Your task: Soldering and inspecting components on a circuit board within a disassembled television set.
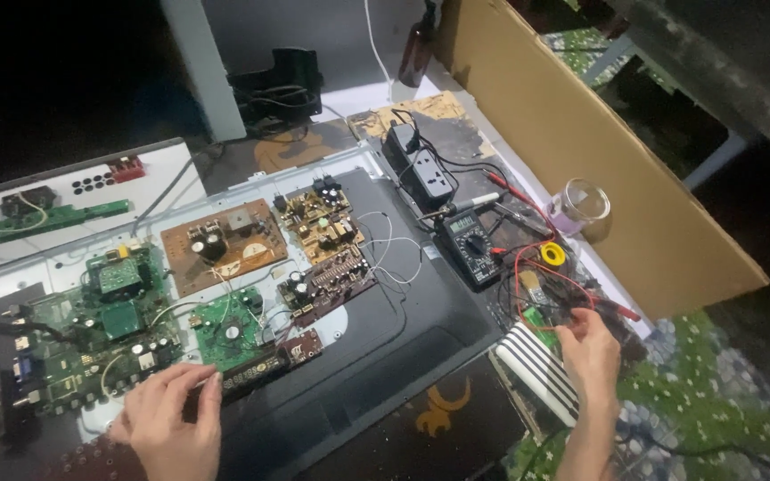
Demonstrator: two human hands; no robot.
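Note:
My left hand (169,417) rests on the lower edge of a dark panel, its fingertips on a narrow black connector strip (256,372) below a green circuit board (227,327). My right hand (591,349) is at the right, fingers pinching red wires and a small green part (541,317) beside a black multimeter (471,246). A yellow solder roll (552,255) lies just above that hand.
Several more boards sit on the panel: a brown one (225,245), a large green one (91,334). A black power strip (425,171), a glass cup (583,204) and a brown cardboard sheet (581,134) stand at the right. A white slatted piece (536,365) is under my right wrist.

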